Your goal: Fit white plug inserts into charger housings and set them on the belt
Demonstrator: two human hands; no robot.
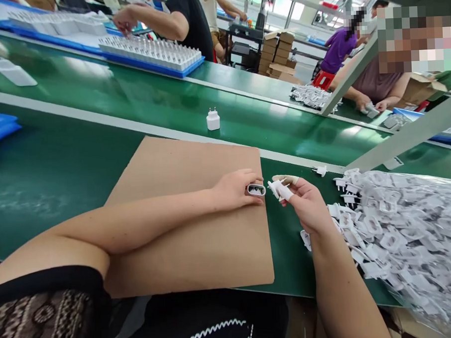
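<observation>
My left hand (pixel 236 188) is closed around a white charger housing (pixel 256 189), its open oval end facing right and dark parts showing inside. Just to the right, my right hand (pixel 305 200) pinches a white plug cover with metal pins (pixel 279 189) between thumb and fingers. A small gap separates the two parts. Pale coverings sit on the right thumb and a fingertip. Under my left forearm lies a brown cardboard sheet (pixel 199 250). Beyond it a finished-looking white plug charger (pixel 213 119) stands upright, pins up, on the green belt.
A large heap of white plug covers (pixel 407 231) in clear plastic fills the right side. One loose cover (pixel 320 171) lies near the metal rail. Blue trays of chargers (pixel 153 52) stand across the belt (pixel 140 98), where other people work. A slanted metal post (pixel 407 133) rises at right.
</observation>
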